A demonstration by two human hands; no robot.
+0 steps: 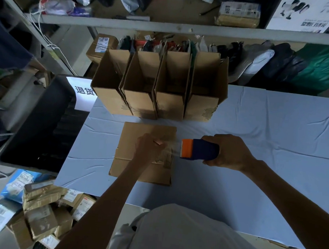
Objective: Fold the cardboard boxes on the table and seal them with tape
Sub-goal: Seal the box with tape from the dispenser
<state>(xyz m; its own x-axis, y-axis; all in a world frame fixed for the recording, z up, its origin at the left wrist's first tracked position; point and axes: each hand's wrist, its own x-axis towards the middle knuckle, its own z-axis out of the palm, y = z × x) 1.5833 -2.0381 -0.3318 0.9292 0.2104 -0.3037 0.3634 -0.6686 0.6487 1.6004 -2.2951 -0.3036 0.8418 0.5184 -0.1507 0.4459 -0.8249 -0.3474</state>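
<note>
Sealing seems in hand: the left hand point(148, 145) pinches the end of the tape point(173, 146) stretched from the dispenser point(198, 149) that the right hand point(229, 152) grips, both over the box point(131, 160) lying on the worktop point(255, 129), and next the tape likely needs pressing onto its seam

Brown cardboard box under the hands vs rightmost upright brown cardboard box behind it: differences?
The brown cardboard box under the hands lies low, flaps folded shut; the rightmost upright brown cardboard box stands tall, top open. Clear tape is stretched above the near box; the upright box has none. Both: brown, dark print, on pale cloth.
</note>
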